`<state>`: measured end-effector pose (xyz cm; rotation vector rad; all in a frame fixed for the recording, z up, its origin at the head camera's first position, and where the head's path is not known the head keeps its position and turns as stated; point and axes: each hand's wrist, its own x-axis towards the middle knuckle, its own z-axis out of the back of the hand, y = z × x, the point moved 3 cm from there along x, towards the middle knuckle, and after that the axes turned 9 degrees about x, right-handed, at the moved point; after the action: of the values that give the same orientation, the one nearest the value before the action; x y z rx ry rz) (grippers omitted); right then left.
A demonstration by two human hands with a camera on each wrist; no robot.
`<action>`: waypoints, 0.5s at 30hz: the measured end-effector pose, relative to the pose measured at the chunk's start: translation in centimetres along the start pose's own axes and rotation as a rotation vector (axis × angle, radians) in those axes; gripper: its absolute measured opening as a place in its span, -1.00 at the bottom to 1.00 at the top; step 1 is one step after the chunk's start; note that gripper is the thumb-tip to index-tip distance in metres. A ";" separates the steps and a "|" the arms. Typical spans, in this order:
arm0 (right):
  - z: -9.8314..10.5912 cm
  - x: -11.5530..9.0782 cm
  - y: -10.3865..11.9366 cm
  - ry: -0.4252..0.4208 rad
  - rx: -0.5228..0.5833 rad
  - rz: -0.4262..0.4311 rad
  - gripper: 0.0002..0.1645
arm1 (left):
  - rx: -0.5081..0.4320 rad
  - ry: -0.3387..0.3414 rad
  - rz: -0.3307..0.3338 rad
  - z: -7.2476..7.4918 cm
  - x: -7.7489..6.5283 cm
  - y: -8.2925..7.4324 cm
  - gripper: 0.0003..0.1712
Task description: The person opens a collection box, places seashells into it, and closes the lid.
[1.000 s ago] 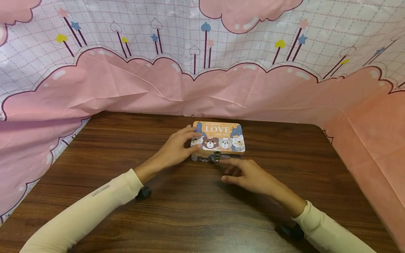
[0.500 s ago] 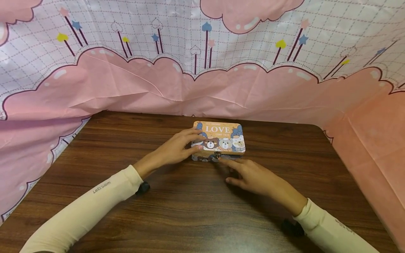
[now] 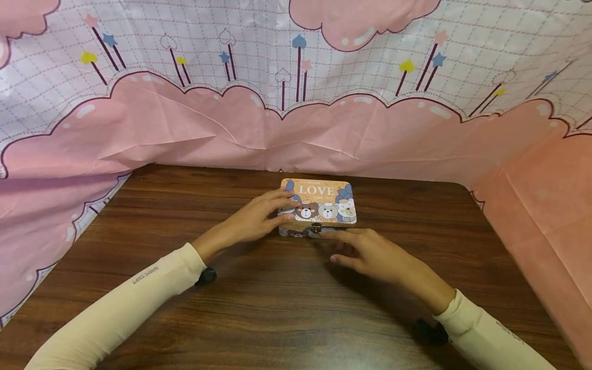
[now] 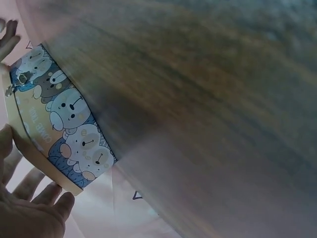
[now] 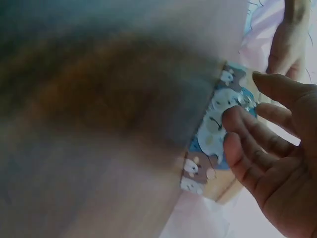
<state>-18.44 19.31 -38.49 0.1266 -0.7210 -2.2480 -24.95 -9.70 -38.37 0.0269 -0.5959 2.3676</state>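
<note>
A small rectangular box (image 3: 324, 205) with cartoon bears and the word LOVE on its closed lid lies toward the back of the table. A metal latch (image 3: 316, 227) sits at the middle of its front. My left hand (image 3: 256, 218) rests on the box's left end, fingers extended over the lid and thumb at the front edge. My right hand (image 3: 370, 254) is in front of the box, its index fingertip right by the latch and its other fingers loosely bent. In the right wrist view the latch (image 5: 245, 101) shows close beside the index finger.
The dark wooden table (image 3: 277, 308) spreads around the box. Behind it and at both sides hangs a pink and white patterned cloth (image 3: 231, 123). Dark wrist devices (image 3: 430, 331) hang under the sleeves.
The right index fingertip makes small movements beside the latch, and the right wrist has shifted slightly to the right. The left hand stays on the box, whose lid remains closed.
</note>
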 end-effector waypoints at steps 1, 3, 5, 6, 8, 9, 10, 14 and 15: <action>0.4 0.0 0.0 -0.024 0.011 0.002 -0.41 | -0.001 -0.003 0.005 0.0 -0.1 0.0 -0.48; 1.2 -0.1 0.0 -0.079 0.027 0.019 -0.48 | 0.001 -0.015 0.015 0.0 -0.2 0.0 -0.47; 2.0 -0.1 -0.1 -0.151 0.035 0.042 -0.57 | 0.003 -0.024 0.039 0.1 -0.3 0.1 -0.43; 2.4 -0.1 -0.2 -0.187 0.036 0.055 -0.61 | 0.006 -0.027 0.055 0.1 -0.4 0.2 -0.40; 3.3 -0.3 -0.7 -0.258 0.025 0.063 -0.66 | 0.017 -0.033 0.078 0.3 -0.5 0.4 -0.33; 3.7 -0.4 -1.0 -0.290 0.015 0.060 -0.68 | 0.022 -0.032 0.094 0.4 -0.6 0.5 -0.29; 4.1 -0.5 -1.4 -0.321 0.003 0.049 -0.68 | 0.024 -0.030 0.111 0.5 -0.7 0.7 -0.25; 5.7 -1.4 -3.4 -0.373 -0.051 -0.093 -0.55 | 0.040 -0.025 0.178 1.1 -1.2 1.7 -0.10; 6.1 -1.6 -4.1 -0.366 -0.064 -0.145 -0.48 | 0.045 -0.023 0.199 1.3 -1.4 2.0 -0.06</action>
<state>-21.71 25.50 -35.79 -0.2791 -0.8516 -2.4610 -25.34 -12.42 -38.29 0.0155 -0.5795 2.5768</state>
